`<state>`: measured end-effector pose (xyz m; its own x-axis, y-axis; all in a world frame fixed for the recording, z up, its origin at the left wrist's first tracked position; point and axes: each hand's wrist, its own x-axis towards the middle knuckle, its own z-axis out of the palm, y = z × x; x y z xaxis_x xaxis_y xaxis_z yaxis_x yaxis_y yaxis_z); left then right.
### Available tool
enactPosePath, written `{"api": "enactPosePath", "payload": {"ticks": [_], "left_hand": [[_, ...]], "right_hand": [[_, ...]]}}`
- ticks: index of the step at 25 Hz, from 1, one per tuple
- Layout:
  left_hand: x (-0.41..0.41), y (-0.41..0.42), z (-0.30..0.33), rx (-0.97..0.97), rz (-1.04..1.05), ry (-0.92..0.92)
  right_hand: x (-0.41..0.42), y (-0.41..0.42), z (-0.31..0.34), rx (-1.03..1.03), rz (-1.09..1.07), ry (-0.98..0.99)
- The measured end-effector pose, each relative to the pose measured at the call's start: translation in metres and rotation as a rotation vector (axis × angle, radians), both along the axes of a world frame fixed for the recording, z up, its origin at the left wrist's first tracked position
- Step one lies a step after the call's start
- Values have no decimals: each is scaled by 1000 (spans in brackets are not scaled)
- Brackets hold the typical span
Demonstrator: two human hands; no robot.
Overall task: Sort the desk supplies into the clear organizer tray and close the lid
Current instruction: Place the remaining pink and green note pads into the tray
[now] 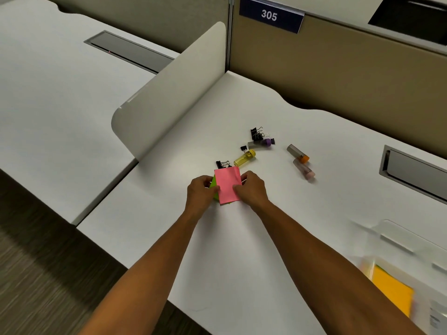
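A pink sticky-note pad point(227, 184) lies on top of a green pad point(214, 186) on the white desk. My left hand point(202, 192) pinches the stack's left edge and my right hand point(251, 189) pinches its right edge. Just beyond lie a yellow tube point(244, 157), a purple-capped tube point(261, 143), an orange-capped tube point(297, 153) and a pink-capped tube point(304, 169). Black binder clips point(257, 133) sit among them, one point(222, 163) right behind the pads. The clear organizer tray point(408, 243) is blurred at the lower right, with an orange pad point(391, 288) inside.
A white divider panel point(169, 93) rises on the left of the desk point(242, 250). A grey cable hatch point(416, 172) is set into the desk at the right. A tan partition point(338, 68) with a "305" sign backs the desk. The desk's front edge runs below my forearms.
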<state>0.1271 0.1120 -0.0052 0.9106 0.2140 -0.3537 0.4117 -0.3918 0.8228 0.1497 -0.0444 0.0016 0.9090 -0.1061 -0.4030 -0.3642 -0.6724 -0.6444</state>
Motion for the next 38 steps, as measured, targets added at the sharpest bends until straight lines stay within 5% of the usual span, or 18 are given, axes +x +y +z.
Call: {"api": "enactPosePath", "payload": {"ticks": [6,12,22,38], "left_hand": [[-12,6,14,-180,115,-27],[-24,-17,39,-159,89,-124],[-75,-106,54,-301,-4,-183],[-141,-237,64,-360,-324,-168]], "right_hand": [[-19,-36,22,81,-66,-87],[-52,-110,62,111,-234,-233],[-171,-250,84,-118,-200,-321],[-245,-339,43,-464,20,-79]]}}
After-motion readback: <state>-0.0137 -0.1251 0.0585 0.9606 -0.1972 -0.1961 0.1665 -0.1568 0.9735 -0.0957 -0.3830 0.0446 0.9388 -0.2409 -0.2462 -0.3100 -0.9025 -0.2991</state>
